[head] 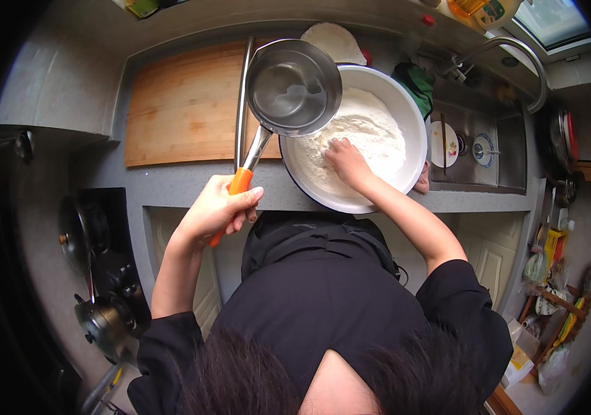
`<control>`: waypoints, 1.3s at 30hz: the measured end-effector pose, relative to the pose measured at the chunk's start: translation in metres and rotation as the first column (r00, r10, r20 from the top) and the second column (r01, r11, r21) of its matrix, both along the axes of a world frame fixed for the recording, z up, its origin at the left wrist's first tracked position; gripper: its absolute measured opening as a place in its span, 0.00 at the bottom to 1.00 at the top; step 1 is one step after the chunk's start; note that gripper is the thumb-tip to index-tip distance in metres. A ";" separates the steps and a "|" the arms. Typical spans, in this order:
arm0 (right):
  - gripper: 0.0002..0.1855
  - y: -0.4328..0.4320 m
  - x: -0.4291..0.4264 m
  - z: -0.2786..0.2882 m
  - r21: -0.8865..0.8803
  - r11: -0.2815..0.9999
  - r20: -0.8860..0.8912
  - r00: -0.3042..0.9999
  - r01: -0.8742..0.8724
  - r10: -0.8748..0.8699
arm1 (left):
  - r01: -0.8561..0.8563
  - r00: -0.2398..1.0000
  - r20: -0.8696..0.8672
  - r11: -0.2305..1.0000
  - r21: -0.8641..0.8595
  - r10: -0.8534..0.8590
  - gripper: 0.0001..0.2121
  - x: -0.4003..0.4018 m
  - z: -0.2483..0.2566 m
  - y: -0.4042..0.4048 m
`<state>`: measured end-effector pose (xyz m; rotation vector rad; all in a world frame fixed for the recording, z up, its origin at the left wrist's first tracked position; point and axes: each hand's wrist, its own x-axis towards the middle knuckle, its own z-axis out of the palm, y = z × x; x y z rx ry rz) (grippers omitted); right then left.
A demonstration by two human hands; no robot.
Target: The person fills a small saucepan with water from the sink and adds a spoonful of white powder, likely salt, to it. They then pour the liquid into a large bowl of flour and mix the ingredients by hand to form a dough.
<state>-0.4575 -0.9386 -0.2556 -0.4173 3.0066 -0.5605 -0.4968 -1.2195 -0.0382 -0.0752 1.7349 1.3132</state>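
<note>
My left hand (225,205) grips the orange handle of a metal saucepan (295,85), which holds a clear liquid, likely water. The pan is raised over the left rim of a large white enamel basin (413,122) with a dark blue edge. White flour (378,129) fills the basin's bottom. Inside it, my right hand (346,163) has its fingertips in the flour at the left of the middle. White flour or dough clings to those fingertips. Whether the fingers pinch any flour is hard to tell.
Left of the basin lies a wooden cutting board (181,104), with a metal rod (243,104) across it. A pale bowl (334,41) stands behind. On the right, a steel sink (510,150) holds a plate (443,142), a chopstick and a small bowl (483,150). A pot (101,324) sits at far left.
</note>
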 end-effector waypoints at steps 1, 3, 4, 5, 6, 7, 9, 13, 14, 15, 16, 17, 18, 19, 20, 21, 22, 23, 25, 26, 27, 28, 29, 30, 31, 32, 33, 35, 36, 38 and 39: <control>0.11 0.013 0.005 0.002 0.026 0.999 0.006 1.000 -0.027 0.027 | -0.007 1.000 -0.001 1.000 0.001 0.007 0.14 0.000 0.000 -0.001; 0.09 0.036 0.004 0.005 -0.022 1.000 0.154 0.988 0.022 -0.019 | -0.009 1.000 0.002 1.000 -0.005 0.010 0.13 0.002 -0.001 -0.004; 0.09 0.045 -0.003 0.006 -0.051 0.987 0.204 0.969 0.152 -0.139 | -0.007 1.000 0.003 1.000 -0.008 0.007 0.13 0.002 -0.002 -0.005; 0.10 0.050 -0.011 0.007 -0.072 0.957 0.258 0.932 0.280 -0.254 | -0.007 1.000 0.003 1.000 -0.004 0.007 0.13 0.002 -0.002 -0.005; 0.11 0.051 -0.020 0.005 -0.048 0.959 0.216 0.940 0.280 -0.264 | -0.007 1.000 0.003 1.000 -0.002 0.007 0.13 0.002 -0.002 -0.006; 0.13 0.051 -0.029 0.002 -0.024 0.959 0.174 0.946 0.282 -0.274 | -0.006 1.000 0.003 1.000 0.000 0.006 0.13 0.002 -0.001 -0.007; 0.16 0.044 -0.042 -0.007 -0.026 0.963 0.121 0.957 0.269 -0.264 | -0.017 1.000 0.000 1.000 0.004 0.017 0.12 0.003 -0.001 -0.009; 0.18 -0.015 -0.046 0.010 -0.026 0.986 0.162 0.974 0.165 -0.159 | -0.039 0.999 0.002 0.999 -0.002 0.039 0.12 0.005 -0.001 -0.009; 0.18 -0.023 -0.039 0.020 0.012 0.995 0.171 0.980 0.100 -0.100 | -0.034 0.999 0.000 0.999 -0.006 0.034 0.12 0.005 -0.001 -0.009; 0.16 -0.025 -0.028 0.015 0.070 0.997 0.072 0.997 0.007 -0.012 | -0.029 1.000 -0.003 1.000 -0.010 0.029 0.12 0.005 0.000 -0.008; 0.15 -0.023 -0.017 0.015 0.080 0.994 0.048 0.996 -0.073 0.069 | -0.026 1.000 -0.007 1.000 -0.012 0.026 0.12 0.004 0.000 -0.009; 0.13 -0.016 -0.007 0.016 0.091 0.984 0.024 0.988 -0.152 0.150 | -0.021 1.000 -0.003 1.000 -0.015 0.020 0.12 0.004 0.000 -0.010; 0.12 -0.006 0.001 0.016 0.113 0.976 0.059 0.982 -0.185 0.179 | -0.013 1.000 0.000 1.000 -0.016 0.013 0.12 0.004 -0.001 -0.011; 0.12 0.008 0.009 0.016 0.132 0.967 0.096 0.973 -0.220 0.208 | -0.007 1.000 0.005 1.000 -0.018 0.007 0.12 0.003 -0.001 -0.011; 0.11 0.022 0.014 0.014 0.150 0.955 0.134 0.962 -0.255 0.236 | -0.006 1.000 0.002 1.000 -0.015 0.006 0.12 0.003 -0.001 -0.011; 0.08 0.037 0.018 0.008 0.195 0.953 0.117 0.970 -0.233 0.213 | -0.006 1.000 -0.002 1.000 -0.010 0.006 0.12 0.004 0.001 -0.010; 0.10 0.050 0.018 0.014 0.178 0.970 0.167 0.977 -0.165 0.135 | -0.004 1.000 -0.003 1.000 -0.005 0.004 0.12 0.004 0.001 -0.009; 0.12 0.059 0.015 0.019 0.165 0.982 0.218 0.974 -0.095 0.058 | -0.004 1.000 -0.002 1.000 0.004 0.004 0.12 0.005 0.000 -0.009; 0.16 0.065 0.001 0.011 0.126 0.988 0.220 0.969 0.083 -0.110 | 0.011 1.000 -0.003 1.000 0.019 -0.011 0.13 0.004 0.000 -0.006; 0.17 0.068 -0.006 0.006 0.107 0.979 0.222 0.955 0.174 -0.194 | 0.012 1.000 -0.001 1.000 0.027 -0.012 0.13 0.004 0.001 -0.005; 0.18 0.064 -0.015 0.002 0.033 0.975 0.225 0.948 0.221 -0.223 | 0.013 1.000 -0.002 0.999 0.033 -0.013 0.13 0.004 0.001 -0.003; 0.20 0.051 -0.026 -0.003 -0.042 0.963 0.229 0.941 0.267 -0.250 | 0.013 1.000 -0.004 0.999 0.039 -0.013 0.13 0.004 0.002 -0.001; 0.21 0.037 -0.034 -0.007 -0.117 0.943 0.234 0.932 0.311 -0.278 | 0.021 1.000 0.000 0.999 0.036 -0.021 0.13 0.003 0.003 0.001; 0.19 0.021 -0.040 -0.014 -0.147 0.949 0.184 0.951 0.278 -0.250 | 0.025 1.000 0.005 0.999 0.031 -0.025 0.13 0.003 0.003 0.002; 0.17 0.007 -0.044 -0.021 -0.174 0.953 0.130 0.965 0.247 -0.226 | 0.032 0.999 0.008 0.999 0.026 -0.033 0.13 0.002 0.003 0.003; 0.16 -0.005 -0.046 -0.031 -0.207 0.967 0.055 0.989 0.149 -0.141 | 0.035 0.999 0.009 0.999 0.024 -0.035 0.13 0.002 0.004 0.005; 0.14 -0.015 -0.038 -0.015 -0.161 0.981 0.108 0.990 0.108 -0.092 | 0.027 1.000 0.012 0.999 0.023 -0.027 0.13 0.003 0.003 0.005; 0.11 -0.024 -0.018 0.008 -0.103 0.995 0.194 0.981 0.010 0.010 | 0.033 0.999 0.008 0.999 0.021 -0.033 0.14 0.003 0.003 0.007; 0.10 -0.018 -0.008 0.011 -0.091 0.995 0.228 0.971 -0.049 0.068 | 0.040 0.999 0.002 0.999 0.018 -0.040 0.14 0.004 0.004 0.008; 0.08 0.003 0.009 0.013 -0.025 0.990 0.233 0.962 -0.142 0.144 | 0.074 0.997 -0.009 0.997 0.006 -0.074 0.15 0.002 0.006 0.011; 0.07 0.018 0.018 0.011 0.030 0.984 0.205 0.964 -0.178 0.168 | 0.075 0.997 -0.009 0.997 0.007 -0.075 0.15 0.002 0.006 0.011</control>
